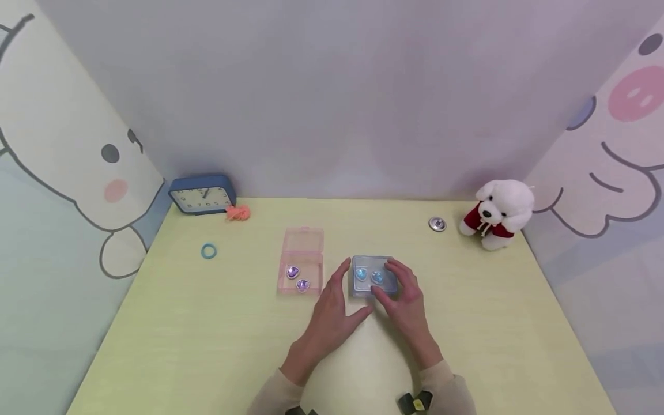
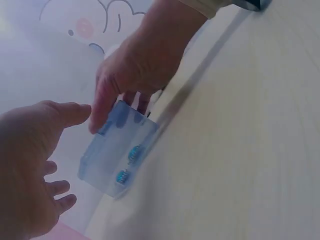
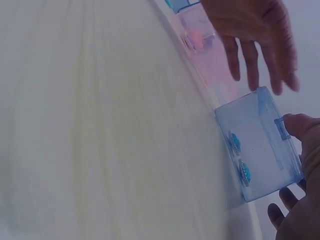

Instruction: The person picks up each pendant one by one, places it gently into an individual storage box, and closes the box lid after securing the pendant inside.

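Observation:
A clear blue plastic box (image 1: 369, 264) with its lid down sits on the table, two blue gems (image 1: 361, 274) visible inside. My right hand (image 1: 411, 311) grips it, thumb by the front clasp (image 3: 282, 128) and fingers along the right side. On the box's left, my left hand (image 1: 329, 323) is held with thumb and fingers spread, apart from the box and holding nothing. Left of that hand lies an open clear pink box (image 1: 303, 260), its lid folded back, containing two purple heart-shaped gems (image 1: 293, 272).
At the back left stand a blue clock (image 1: 203, 195) and a coral-coloured bundle of cord (image 1: 238, 212), with a blue ring (image 1: 208, 251) nearer. A white plush dog (image 1: 510, 202) sits at the back right, beside a small round metal object (image 1: 437, 223). Walls border the table's back and sides.

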{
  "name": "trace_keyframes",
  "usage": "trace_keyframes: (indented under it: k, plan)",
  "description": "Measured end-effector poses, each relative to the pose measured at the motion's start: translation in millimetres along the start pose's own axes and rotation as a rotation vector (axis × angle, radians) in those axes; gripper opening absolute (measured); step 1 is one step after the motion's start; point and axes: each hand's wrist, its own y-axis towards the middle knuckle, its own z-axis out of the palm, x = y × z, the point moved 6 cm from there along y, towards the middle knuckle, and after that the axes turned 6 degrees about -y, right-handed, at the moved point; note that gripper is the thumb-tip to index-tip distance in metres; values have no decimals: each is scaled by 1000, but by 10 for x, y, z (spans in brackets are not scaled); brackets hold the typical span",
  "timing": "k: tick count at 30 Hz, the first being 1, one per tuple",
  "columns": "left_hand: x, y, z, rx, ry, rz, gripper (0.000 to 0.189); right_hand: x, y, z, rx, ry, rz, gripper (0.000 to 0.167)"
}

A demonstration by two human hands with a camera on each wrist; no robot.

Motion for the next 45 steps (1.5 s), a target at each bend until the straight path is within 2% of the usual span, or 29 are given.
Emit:
trace_keyframes:
  k: [4, 8, 10, 12, 15, 17, 20, 23, 30, 36, 41, 45]
  plan:
    - [-126, -78, -270, -32, -21, 55, 108, 26, 14, -6, 6, -46, -24, 62]
    - [-101, -168, -662, -107, -1, 112, 109, 106, 49, -16, -9, -86, -80, 58]
    - [-18, -208, -857, -148, 16, 121, 109, 164, 75, -28, -38, -94, -119, 54]
    - [105, -241, -1029, -183, 22, 102, 110, 227, 107, -38, -72, -84, -146, 48]
    - [346, -280, -1221, -215, 6, 35, 109, 343, 173, -13, -88, -30, -154, 42]
    - [506, -295, -1297, -215, -21, -15, 107, 433, 229, 41, -72, -2, -139, 40]
    - [710, -297, -1341, -194, -71, -81, 102, 568, 318, 171, -15, 35, -117, 41]
    - [875, -292, -1314, -157, -114, -148, 99, 656, 386, 326, 64, 62, -67, 45]
    - [1143, -246, -1240, -104, -127, -237, 96, 789, 523, 688, 280, 61, 85, 61]
    - [1221, -172, -1212, -75, -122, -274, 94, 818, 639, 929, 394, 48, 222, 74]
    - [1227, -118, -1203, -62, -108, -274, 94, 773, 732, 1109, 431, 28, 328, 82]
    - [1223, -72, -1191, -41, -71, -260, 94, 713, 770, 1210, 434, 71, 414, 84]
